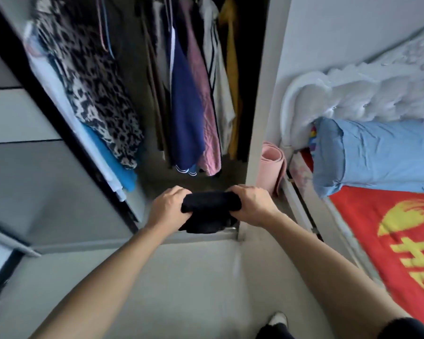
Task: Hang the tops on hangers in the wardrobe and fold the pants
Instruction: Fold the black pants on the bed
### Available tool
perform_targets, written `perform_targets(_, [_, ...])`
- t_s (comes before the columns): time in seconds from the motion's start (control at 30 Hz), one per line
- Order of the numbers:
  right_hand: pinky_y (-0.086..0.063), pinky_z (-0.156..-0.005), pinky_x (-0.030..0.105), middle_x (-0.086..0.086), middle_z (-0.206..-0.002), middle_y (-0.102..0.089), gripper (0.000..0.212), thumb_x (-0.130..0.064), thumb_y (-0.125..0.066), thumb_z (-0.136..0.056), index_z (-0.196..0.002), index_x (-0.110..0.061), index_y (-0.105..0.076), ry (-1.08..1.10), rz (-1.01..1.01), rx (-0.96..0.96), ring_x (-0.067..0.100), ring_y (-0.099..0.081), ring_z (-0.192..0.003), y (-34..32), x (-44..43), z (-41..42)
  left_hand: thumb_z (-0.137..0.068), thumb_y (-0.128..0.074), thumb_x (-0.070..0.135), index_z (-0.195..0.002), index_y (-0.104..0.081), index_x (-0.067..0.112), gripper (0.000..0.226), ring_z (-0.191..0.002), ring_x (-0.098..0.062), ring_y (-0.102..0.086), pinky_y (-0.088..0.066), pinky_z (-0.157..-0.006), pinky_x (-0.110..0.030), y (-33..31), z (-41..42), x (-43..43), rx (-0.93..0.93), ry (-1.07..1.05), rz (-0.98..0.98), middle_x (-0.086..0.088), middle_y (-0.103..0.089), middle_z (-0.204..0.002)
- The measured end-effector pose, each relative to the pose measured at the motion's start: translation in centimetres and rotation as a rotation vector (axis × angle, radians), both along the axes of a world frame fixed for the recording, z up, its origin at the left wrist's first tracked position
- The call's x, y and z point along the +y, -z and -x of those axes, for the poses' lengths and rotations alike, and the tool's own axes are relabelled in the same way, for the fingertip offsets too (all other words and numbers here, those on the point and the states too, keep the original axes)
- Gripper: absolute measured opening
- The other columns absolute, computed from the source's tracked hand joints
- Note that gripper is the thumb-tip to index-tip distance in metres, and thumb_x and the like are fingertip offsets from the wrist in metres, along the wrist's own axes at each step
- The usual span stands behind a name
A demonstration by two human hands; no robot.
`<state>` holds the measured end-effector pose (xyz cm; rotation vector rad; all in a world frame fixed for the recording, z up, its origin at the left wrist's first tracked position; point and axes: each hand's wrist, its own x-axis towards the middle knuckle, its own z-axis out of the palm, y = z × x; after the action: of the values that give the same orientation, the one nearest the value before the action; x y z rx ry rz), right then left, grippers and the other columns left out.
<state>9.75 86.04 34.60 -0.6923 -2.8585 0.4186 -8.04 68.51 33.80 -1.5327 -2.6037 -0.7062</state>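
Both hands are clamped on the same thing. Left hand [168, 209] grips one end of a black folded bundle [211, 211] and right hand [251, 206] grips the other, with the fingers curled over the top edge. I can't see the thumbs, they're tucked underneath. My read is that it's 1 of the pants, folded down into a compact block. It's dark and a bit blurry though, so I can't swear to that.

Why hold it by 2 ends? Best guess is that squeezing from both sides stops the folds sliding open. It also holds the block level, so it can go down flat in 1 go.

Using the wardrobe [257, 118] as the reference, the bundle is right at its open front, just above the bottom sill. It sits below the row of hanging tops [186, 113] (navy, pink, white, mustard) inside. It's between the 2 hands and touching both, with a looser layer drooping under the grip.

At the left side of the wardrobe opening hangs a leopard-print garment [93, 94]. Just right of the wardrobe stands a rolled pink mat [272, 165], and beyond that a blue pillow [377, 155].

Next move, I reckon, is lowering it onto the wardrobe floor. The space under those hems looks tight, so go in low.
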Motion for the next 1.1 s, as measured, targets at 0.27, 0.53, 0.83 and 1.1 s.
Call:
perform_targets(0.27, [-0.050,-0.079,0.032,-0.011,-0.113,-0.068,0.053,-0.042,-0.070,-0.067,-0.119,-0.035,-0.060,-0.075,0.007,0.038,0.020,-0.066,-0.101,1.0,-2.5,12.0,-0.073,-0.075,0.021,-0.098,-0.069,0.024,0.026,-0.092,-0.022,-0.063,-0.051,-0.075,-0.034,0.5,10.2,-4.2,0.021,-0.106,-0.011,0.006,-0.065,-0.099])
perform_targets(0.53, [-0.047,-0.072,0.028,-0.011,-0.105,-0.069,0.047,-0.042,-0.064,-0.068,-0.115,-0.037,-0.061,-0.081,0.068,0.098,0.017,-0.066,-0.093,4.3,1.2,25.6,-0.078,-0.070,0.027,-0.100,-0.066,0.028,0.022,-0.090,-0.019,-0.062,-0.048,-0.071,-0.030,2.1,24.2,-0.1,0.069,-0.116,0.095,0.010,-0.062,-0.100])
perform_targets(0.83, [-0.051,-0.081,0.032,-0.011,-0.115,-0.066,0.046,-0.039,-0.070,-0.074,-0.119,-0.038,-0.061,-0.116,0.205,-0.015,0.017,-0.064,-0.102,7.9,0.6,37.7,-0.070,-0.076,0.027,-0.087,-0.063,0.028,0.022,-0.077,-0.019,-0.064,-0.036,-0.060,-0.024,6.1,36.3,-0.8,0.037,-0.150,0.186,0.009,-0.060,-0.084])
perform_targets(1.1, [-0.050,-0.078,0.032,-0.011,-0.110,-0.066,0.040,-0.040,-0.068,-0.073,-0.112,-0.036,-0.062,0.075,0.234,-0.152,0.021,-0.065,-0.098,19.4,0.7,42.6,-0.069,-0.075,0.028,-0.086,-0.063,0.026,0.021,-0.080,-0.020,-0.063,-0.042,-0.063,-0.029,18.9,43.2,1.5,-0.073,0.000,0.257,0.009,-0.060,-0.086])
